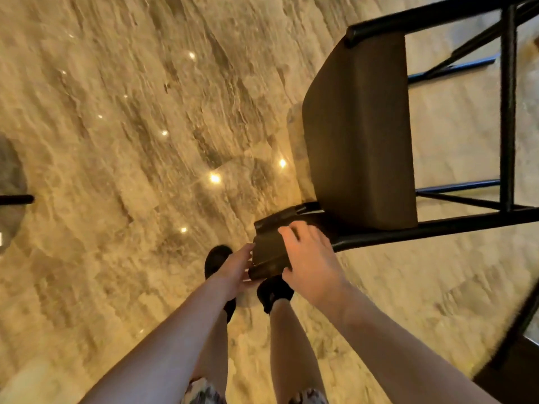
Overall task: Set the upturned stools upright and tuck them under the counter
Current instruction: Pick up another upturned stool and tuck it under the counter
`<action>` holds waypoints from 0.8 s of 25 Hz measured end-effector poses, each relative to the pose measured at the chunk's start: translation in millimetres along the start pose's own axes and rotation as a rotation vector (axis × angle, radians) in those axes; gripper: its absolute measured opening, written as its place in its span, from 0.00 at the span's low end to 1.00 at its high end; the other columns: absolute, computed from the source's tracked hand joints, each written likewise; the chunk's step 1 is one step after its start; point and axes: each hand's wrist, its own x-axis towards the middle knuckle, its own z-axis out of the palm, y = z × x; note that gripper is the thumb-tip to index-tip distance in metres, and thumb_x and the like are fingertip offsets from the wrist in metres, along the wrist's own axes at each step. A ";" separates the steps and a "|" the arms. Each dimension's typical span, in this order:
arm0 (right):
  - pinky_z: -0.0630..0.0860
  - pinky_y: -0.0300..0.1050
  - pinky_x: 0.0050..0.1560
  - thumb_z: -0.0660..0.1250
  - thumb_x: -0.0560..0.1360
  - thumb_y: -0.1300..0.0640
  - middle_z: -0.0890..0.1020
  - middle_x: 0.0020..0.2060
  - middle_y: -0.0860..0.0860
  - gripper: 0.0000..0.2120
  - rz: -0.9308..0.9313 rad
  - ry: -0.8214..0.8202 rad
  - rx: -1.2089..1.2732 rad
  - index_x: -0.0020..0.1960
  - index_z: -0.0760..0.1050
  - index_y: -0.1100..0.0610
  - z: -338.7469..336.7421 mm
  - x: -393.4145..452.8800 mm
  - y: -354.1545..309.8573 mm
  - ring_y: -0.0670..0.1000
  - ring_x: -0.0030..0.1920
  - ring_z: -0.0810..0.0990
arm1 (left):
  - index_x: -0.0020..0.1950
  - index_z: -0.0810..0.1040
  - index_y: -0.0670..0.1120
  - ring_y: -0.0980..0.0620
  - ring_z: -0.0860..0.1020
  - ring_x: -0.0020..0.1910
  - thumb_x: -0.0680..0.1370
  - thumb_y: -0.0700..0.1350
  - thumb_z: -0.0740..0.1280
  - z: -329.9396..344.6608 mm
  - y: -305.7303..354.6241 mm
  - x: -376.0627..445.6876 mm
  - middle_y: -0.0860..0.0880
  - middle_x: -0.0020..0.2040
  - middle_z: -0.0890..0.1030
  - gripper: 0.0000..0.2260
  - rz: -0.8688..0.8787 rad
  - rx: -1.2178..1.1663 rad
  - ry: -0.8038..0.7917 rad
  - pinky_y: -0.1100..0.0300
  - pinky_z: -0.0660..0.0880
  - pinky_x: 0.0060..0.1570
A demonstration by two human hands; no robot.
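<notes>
Recorded shoes (217, 259) at 6 o'clock on the floor (131, 126), both arms reaching forward above them.

Found the right hand (309, 258) just past centre towards 5 o'clock, fingers curled over the top of the backrest (269, 252) in a firm grasp. Found the left hand (236, 266) beside it at 6 o'clock, fingertips against the backrest's near end. Could not tell whether it was wrapped round or merely pressed, as the fingers were hidden behind the wood.

Located the stool (358, 135) from centre out to 2 o'clock, seat face towards the camera, black legs (509, 106) running off to 3 o'clock. Judged it tipped and mid-handling rather than planted. No foot was seen meeting the floor.

Noted a dark edge (510, 363) at 4 o'clock. Could not confirm it as the counter. Noted a dark bar (16, 199) at 9 o'clock, unidentified.

Assessed progress as early. One stool was in hand, neither confirmed upright nor tucked away. Saw no stool under any counter. Left outstanding: standing this one square, sliding it under, and dealing with any others, of which none showed plainly here.
</notes>
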 end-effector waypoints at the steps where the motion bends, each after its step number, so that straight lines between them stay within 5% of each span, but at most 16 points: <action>1: 0.58 0.55 0.74 0.73 0.72 0.54 0.68 0.67 0.52 0.35 -0.028 -0.066 -0.060 0.75 0.62 0.51 10.7 10.1 0.5 0.55 0.69 0.67 | 0.62 0.77 0.43 0.45 0.82 0.47 0.80 0.55 0.64 3.0 2.5 14.7 0.43 0.50 0.83 0.18 -0.025 -0.040 -0.037 0.57 0.79 0.34; 5: 0.49 0.64 0.77 0.70 0.74 0.56 0.75 0.61 0.57 0.23 -0.089 -0.305 -0.274 0.68 0.69 0.57 42.7 26.8 -5.3 0.60 0.65 0.71 | 0.59 0.77 0.41 0.47 0.80 0.34 0.81 0.57 0.63 14.3 10.5 56.7 0.45 0.39 0.81 0.19 -0.068 0.058 -0.044 0.60 0.76 0.31; 9: 0.58 0.65 0.72 0.63 0.80 0.60 0.81 0.52 0.59 0.10 -0.054 -0.202 -0.263 0.60 0.75 0.60 47.9 23.8 -6.4 0.63 0.57 0.77 | 0.57 0.77 0.39 0.44 0.78 0.39 0.81 0.58 0.62 19.7 10.1 71.7 0.42 0.41 0.78 0.21 -0.087 0.300 0.130 0.56 0.75 0.43; 13: 0.59 0.63 0.68 0.63 0.80 0.60 0.81 0.53 0.58 0.09 -0.017 -0.215 -0.242 0.59 0.76 0.59 34.7 23.1 -12.4 0.63 0.59 0.74 | 0.61 0.78 0.36 0.39 0.79 0.57 0.83 0.55 0.60 19.9 13.7 63.5 0.37 0.55 0.81 0.23 0.004 0.415 0.181 0.51 0.73 0.59; 15: 0.60 0.62 0.67 0.62 0.80 0.60 0.80 0.53 0.58 0.08 -0.004 -0.193 -0.248 0.57 0.77 0.58 23.1 23.4 -15.1 0.62 0.59 0.73 | 0.60 0.79 0.34 0.40 0.81 0.51 0.83 0.54 0.62 21.8 18.9 53.1 0.37 0.51 0.82 0.23 0.028 0.426 0.181 0.53 0.77 0.53; 18: 0.61 0.58 0.66 0.64 0.79 0.59 0.80 0.53 0.58 0.08 -0.003 -0.137 -0.262 0.56 0.78 0.58 -1.9 14.5 -18.9 0.61 0.59 0.72 | 0.53 0.81 0.34 0.45 0.80 0.30 0.81 0.51 0.66 23.2 20.0 26.7 0.40 0.35 0.81 0.19 0.025 0.314 0.186 0.61 0.74 0.25; 20: 0.61 0.58 0.68 0.65 0.78 0.59 0.79 0.55 0.58 0.09 0.019 -0.110 -0.220 0.56 0.79 0.59 -20.5 3.6 -16.8 0.61 0.60 0.73 | 0.56 0.80 0.33 0.43 0.81 0.35 0.81 0.51 0.66 29.1 20.7 2.2 0.38 0.40 0.82 0.19 0.035 0.328 0.149 0.56 0.78 0.33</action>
